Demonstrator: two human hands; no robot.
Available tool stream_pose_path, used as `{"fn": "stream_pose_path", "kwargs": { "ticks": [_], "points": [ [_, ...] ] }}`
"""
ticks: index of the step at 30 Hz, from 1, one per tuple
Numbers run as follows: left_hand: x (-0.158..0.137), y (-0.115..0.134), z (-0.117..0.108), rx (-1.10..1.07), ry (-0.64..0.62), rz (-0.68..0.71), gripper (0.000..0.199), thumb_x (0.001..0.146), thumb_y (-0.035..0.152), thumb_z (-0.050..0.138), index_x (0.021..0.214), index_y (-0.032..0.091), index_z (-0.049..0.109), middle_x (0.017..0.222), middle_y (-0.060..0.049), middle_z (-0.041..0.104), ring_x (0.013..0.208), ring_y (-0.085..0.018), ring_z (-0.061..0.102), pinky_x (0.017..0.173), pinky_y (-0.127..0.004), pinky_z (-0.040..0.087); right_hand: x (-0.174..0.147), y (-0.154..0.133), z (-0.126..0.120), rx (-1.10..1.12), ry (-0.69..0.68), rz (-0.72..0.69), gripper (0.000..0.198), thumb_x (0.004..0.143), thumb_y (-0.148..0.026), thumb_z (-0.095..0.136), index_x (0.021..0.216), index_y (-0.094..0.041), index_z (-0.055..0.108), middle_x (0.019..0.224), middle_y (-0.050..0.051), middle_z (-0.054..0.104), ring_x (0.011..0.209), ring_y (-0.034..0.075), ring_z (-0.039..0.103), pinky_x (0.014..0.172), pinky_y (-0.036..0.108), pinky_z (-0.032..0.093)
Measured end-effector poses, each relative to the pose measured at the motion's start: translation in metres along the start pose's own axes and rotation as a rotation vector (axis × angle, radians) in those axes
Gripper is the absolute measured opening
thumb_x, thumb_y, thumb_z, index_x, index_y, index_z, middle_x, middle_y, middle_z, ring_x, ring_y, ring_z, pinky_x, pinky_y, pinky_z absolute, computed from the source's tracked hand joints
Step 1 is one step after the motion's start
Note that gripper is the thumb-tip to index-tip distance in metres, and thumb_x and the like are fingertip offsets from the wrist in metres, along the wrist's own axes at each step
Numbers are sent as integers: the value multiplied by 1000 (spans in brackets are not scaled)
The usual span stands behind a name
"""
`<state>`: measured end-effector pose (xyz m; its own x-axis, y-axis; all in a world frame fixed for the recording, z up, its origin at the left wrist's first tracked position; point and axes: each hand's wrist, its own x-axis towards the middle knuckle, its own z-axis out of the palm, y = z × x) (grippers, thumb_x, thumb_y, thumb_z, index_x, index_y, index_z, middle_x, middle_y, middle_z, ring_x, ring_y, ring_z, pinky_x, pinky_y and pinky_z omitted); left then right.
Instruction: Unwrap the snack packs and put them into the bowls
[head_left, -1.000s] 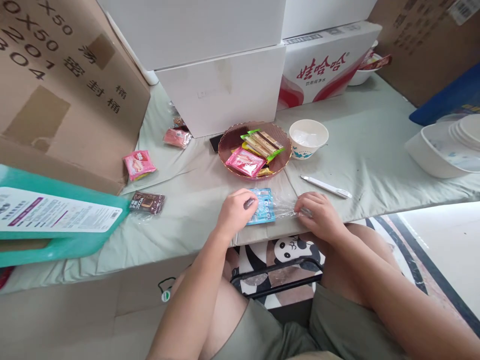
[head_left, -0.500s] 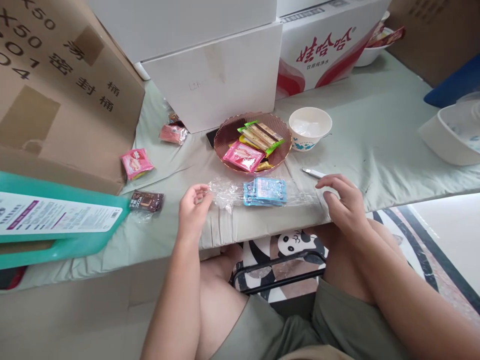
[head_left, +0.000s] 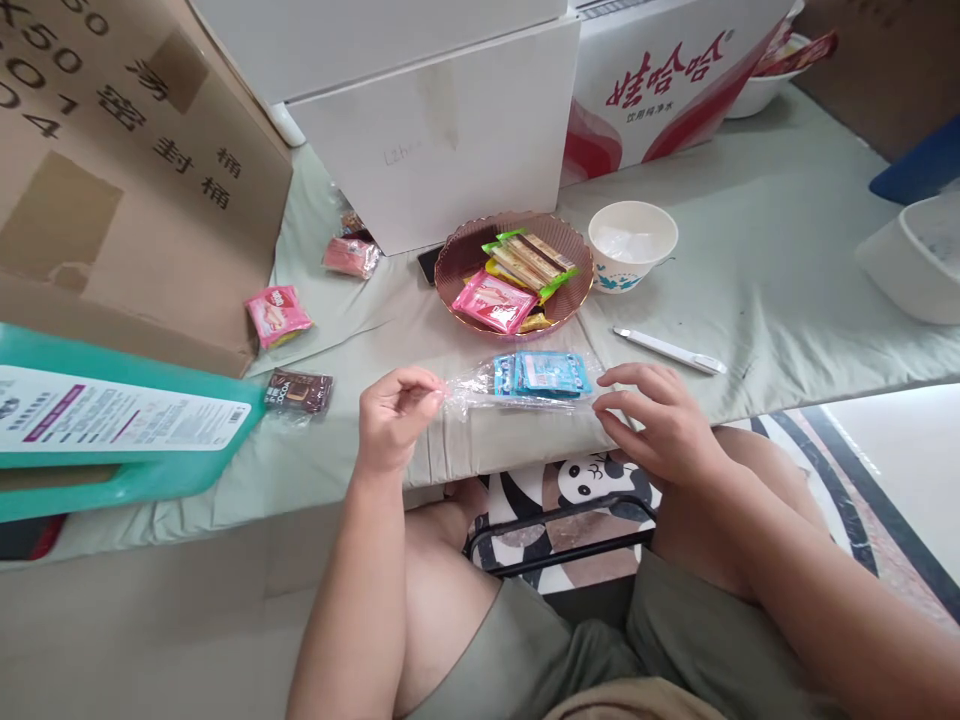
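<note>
A clear plastic bag (head_left: 471, 386) lies near the table's front edge, with several small blue packets (head_left: 553, 371) stacked inside it. My left hand (head_left: 397, 415) pinches the bag's crinkled left end between thumb and fingers. At the other end, my right hand (head_left: 660, 415) is open, its curved fingers apart and its fingertips at the bag's edge. Whether they press on the film, I cannot tell. A white utility knife (head_left: 670, 350) rests just beyond the right hand.
Behind the bag stand a pinkish ribbed bowl (head_left: 452, 268) of wrapped snacks and a white paper bowl (head_left: 634, 262). Loose snack packets, including a brown cocoa one (head_left: 300, 391), lie at left beside a green container (head_left: 142, 470). White boxes (head_left: 465, 150) and a cardboard carton (head_left: 135, 200) line the back.
My right hand has moved left, closer to the blue packets, and the whole utility knife now shows. The bag's right end is drawn in. My left hand keeps its pinch.
</note>
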<state>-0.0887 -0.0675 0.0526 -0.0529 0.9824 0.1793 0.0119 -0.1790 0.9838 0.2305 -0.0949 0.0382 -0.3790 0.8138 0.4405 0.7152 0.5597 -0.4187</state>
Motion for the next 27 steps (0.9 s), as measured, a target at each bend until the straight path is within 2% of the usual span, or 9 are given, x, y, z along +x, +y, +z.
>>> {"fn": "stream_pose_path", "kwargs": {
  "ticks": [4, 7, 10, 13, 15, 17, 21, 24, 27],
  "points": [
    [-9, 17, -7, -56, -278, -152, 27, 64, 37, 86, 74, 22, 66, 65, -1, 67, 51, -12, 57, 49, -26, 46, -1, -10, -19, 31, -187, 46, 19, 95, -28, 52, 91, -25, 71, 81, 4, 75, 71, 19, 68, 79, 39, 51],
    [-11, 24, -17, -114, -455, -337, 46, 58, 53, 89, 84, 24, 65, 54, 1, 62, 43, -14, 55, 43, -27, 44, 4, -28, -27, 77, -96, 136, 22, 95, -28, 50, 92, -26, 72, 85, 6, 75, 75, 21, 70, 73, 38, 54],
    [-4, 21, -23, -336, -171, -191, 46, 62, 63, 83, 78, 27, 59, 41, 10, 37, 34, -9, 37, 41, -24, 37, 15, -48, -19, 206, -73, 96, 24, 97, -24, 48, 99, -26, 72, 98, 7, 76, 89, 21, 72, 76, 36, 57],
    [8, 9, -16, -238, 145, -92, 34, 66, 47, 83, 78, 25, 60, 56, 7, 49, 50, -9, 50, 54, -23, 44, 26, -59, 5, 261, -325, 2, 30, 97, -18, 43, 105, -21, 72, 100, 8, 77, 92, 21, 73, 77, 33, 59],
    [12, -1, -5, 74, 84, -175, 34, 61, 35, 84, 87, 22, 66, 84, 0, 67, 78, -14, 64, 67, -25, 49, 29, -60, 22, 197, -431, 15, 31, 97, -16, 42, 106, -18, 72, 109, 11, 76, 97, 24, 73, 82, 37, 59],
    [13, -11, 5, 346, -66, -265, 45, 58, 30, 84, 99, 20, 70, 105, -7, 71, 93, -19, 65, 73, -28, 49, 29, -59, 32, 117, -438, 70, 31, 96, -17, 43, 109, -16, 71, 124, 14, 70, 101, 27, 73, 83, 40, 60],
    [9, -20, 16, 562, -200, -354, 20, 71, 29, 71, 88, 19, 69, 78, -1, 66, 69, -15, 57, 63, -28, 42, 26, -52, 40, 48, -356, 156, 32, 96, -21, 44, 115, -18, 70, 133, 16, 63, 99, 27, 72, 79, 41, 60],
    [10, -17, 22, 458, -150, -390, 8, 76, 27, 62, 71, 21, 59, 60, 4, 51, 58, -12, 46, 57, -26, 36, 29, -44, 44, 39, -272, 209, 36, 96, -18, 42, 122, -18, 68, 119, 14, 68, 94, 26, 71, 79, 41, 59],
    [13, -9, 33, 42, -130, -488, 11, 76, 29, 60, 72, 21, 53, 69, 3, 56, 66, -12, 53, 63, -24, 43, 37, -37, 50, -44, -201, 214, 36, 97, -19, 43, 124, -18, 68, 111, 15, 69, 97, 29, 69, 84, 45, 57]
  ]
}}
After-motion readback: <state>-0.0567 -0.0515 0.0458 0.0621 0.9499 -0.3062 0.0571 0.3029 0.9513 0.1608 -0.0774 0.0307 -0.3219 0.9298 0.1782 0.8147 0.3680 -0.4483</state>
